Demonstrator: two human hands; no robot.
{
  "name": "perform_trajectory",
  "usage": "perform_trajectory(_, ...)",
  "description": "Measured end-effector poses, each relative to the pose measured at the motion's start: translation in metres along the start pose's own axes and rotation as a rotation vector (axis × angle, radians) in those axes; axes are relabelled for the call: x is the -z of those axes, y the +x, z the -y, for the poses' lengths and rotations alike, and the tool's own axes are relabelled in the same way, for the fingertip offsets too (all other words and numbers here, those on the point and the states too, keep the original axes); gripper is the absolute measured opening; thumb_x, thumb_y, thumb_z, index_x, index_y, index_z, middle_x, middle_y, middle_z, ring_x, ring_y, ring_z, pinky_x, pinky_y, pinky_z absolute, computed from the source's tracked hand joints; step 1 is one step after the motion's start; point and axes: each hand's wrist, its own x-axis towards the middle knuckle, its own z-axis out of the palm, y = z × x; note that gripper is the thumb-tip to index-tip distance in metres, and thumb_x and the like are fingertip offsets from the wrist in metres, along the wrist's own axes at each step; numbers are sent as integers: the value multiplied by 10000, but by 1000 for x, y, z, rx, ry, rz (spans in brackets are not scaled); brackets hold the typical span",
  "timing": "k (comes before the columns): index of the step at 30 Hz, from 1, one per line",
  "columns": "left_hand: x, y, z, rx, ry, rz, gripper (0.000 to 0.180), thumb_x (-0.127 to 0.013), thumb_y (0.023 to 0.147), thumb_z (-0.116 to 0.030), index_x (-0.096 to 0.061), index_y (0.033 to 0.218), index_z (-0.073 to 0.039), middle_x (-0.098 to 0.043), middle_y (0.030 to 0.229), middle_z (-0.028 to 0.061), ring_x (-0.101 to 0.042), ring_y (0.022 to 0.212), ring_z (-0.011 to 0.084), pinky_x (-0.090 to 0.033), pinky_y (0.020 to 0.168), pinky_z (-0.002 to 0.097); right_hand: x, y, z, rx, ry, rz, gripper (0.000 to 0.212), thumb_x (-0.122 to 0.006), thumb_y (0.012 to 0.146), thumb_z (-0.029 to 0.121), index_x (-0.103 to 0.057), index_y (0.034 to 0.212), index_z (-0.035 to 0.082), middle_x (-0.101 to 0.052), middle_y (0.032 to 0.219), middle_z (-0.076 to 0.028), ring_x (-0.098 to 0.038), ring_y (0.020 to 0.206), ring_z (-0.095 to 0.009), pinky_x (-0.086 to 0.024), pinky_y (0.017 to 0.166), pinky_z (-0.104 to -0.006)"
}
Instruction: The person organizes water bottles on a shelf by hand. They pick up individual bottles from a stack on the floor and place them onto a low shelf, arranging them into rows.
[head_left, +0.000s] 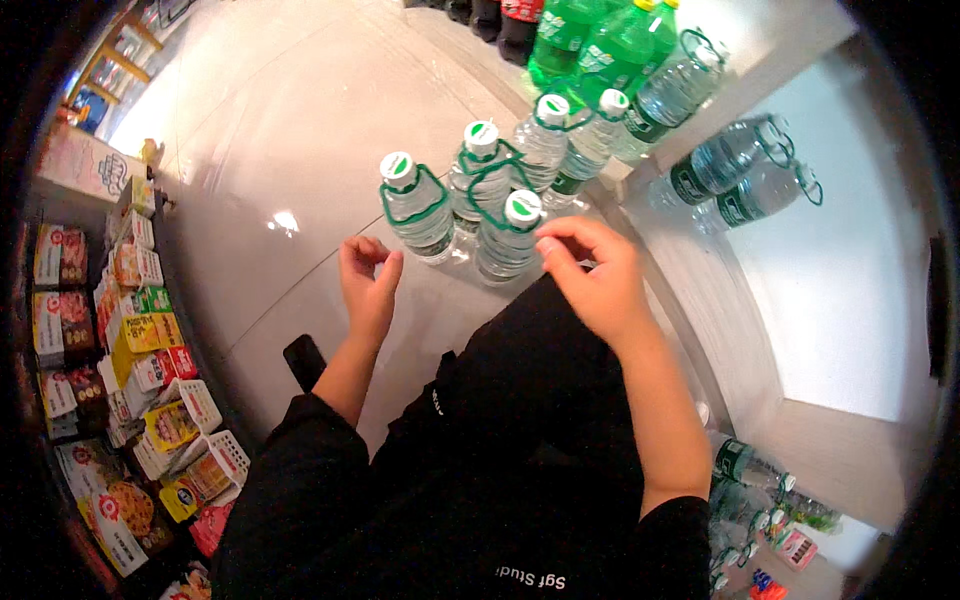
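Note:
Several large clear water bottles with white caps and green carry loops stand close together on the tiled floor before me. My left hand (370,285) is beside the leftmost bottle (415,210), its fingers loosely curled and a gap between thumb and fingers, holding nothing. Just right of the nearest bottle (507,250) is my right hand (600,275). Its thumb and forefinger tips come together close to that bottle's cap, and nothing shows between them. Behind stand more water bottles, one in the middle (480,185) and another further right (540,150).
Green soda bottles (590,50) and dark cola bottles (485,20) stand at the back. Two water bottles (740,170) are on a white shelf at right. Shelves of packaged food (150,340) line the left. A dark phone-like object (303,362) is beside my left forearm.

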Motion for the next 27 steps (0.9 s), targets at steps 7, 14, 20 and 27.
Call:
perform_trajectory(7,-1,29,39,-42,390,136,951,-846,568,-234,-300,1317,-19,-398,1313,153,-370,1247,275,-297,1036,402,-77,22,30,535,-283,48,317,-637,733,81,-553,1031,12,-540,1033,-165,-568,923,-334,-478,794,-382)
perform_trajectory(14,-19,45,69,-3,45,181,967,-859,544,-259,-300,1298,-22,-429,1270,141,-433,1186,257,-348,998,387,-106,57,14,458,-237,-63,505,-662,727,105,-463,1177,-11,-494,1163,-201,-501,1071,-354,-414,910,-392)
perform_trajectory(20,-31,46,39,-58,145,132,951,-864,533,-281,-323,1279,-46,-451,1236,109,-472,1141,240,-390,947,374,-121,78,11,291,-378,58,434,-658,735,215,-478,1044,-31,-520,1067,-246,-533,999,-381,-471,820,-432)
perform_trajectory(27,-20,49,37,-3,236,233,919,-866,522,-284,-369,1258,-50,-480,1226,88,-495,1126,218,-411,933,363,-129,85,15,169,-591,25,378,-679,725,310,-553,947,31,-632,666,-123,-638,648,-318,-490,565,-399)
